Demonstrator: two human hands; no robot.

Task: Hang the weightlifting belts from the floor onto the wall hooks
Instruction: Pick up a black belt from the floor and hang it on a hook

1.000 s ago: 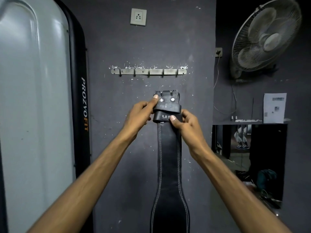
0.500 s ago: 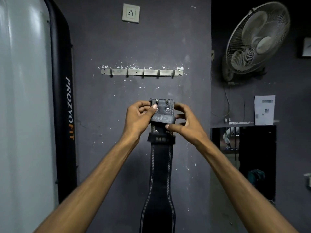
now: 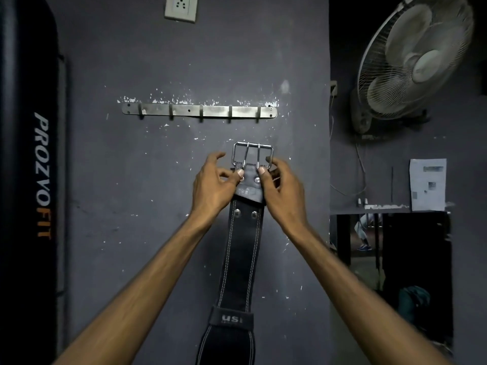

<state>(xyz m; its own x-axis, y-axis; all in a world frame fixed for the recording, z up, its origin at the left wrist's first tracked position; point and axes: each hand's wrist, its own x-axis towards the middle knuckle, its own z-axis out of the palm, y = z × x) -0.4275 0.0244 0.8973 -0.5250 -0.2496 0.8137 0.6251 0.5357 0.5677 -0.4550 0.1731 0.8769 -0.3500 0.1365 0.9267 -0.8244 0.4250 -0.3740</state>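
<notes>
A black leather weightlifting belt (image 3: 241,259) with white stitching hangs down in front of the dark wall. Its metal two-prong buckle (image 3: 252,155) stands upright at the top, just below the hook rail. My left hand (image 3: 212,184) pinches the belt's top end at the left, thumb on the leather under the buckle. My right hand (image 3: 283,189) pinches the same end from the right. The steel hook rail (image 3: 199,111) with several bare hooks is screwed to the wall above the buckle.
A tall black machine panel (image 3: 43,175) marked PROZVOFIT stands at the left. A wall fan (image 3: 413,59) hangs at the upper right, beyond the wall's corner. A socket (image 3: 181,7) sits above the rail. A paper notice (image 3: 428,184) and a mirror are at the right.
The buckle was folded under the leather flap; now it is flipped up and stands clear above my fingers. The loop marked USI has slid down the belt. I have moved closer to the wall.
</notes>
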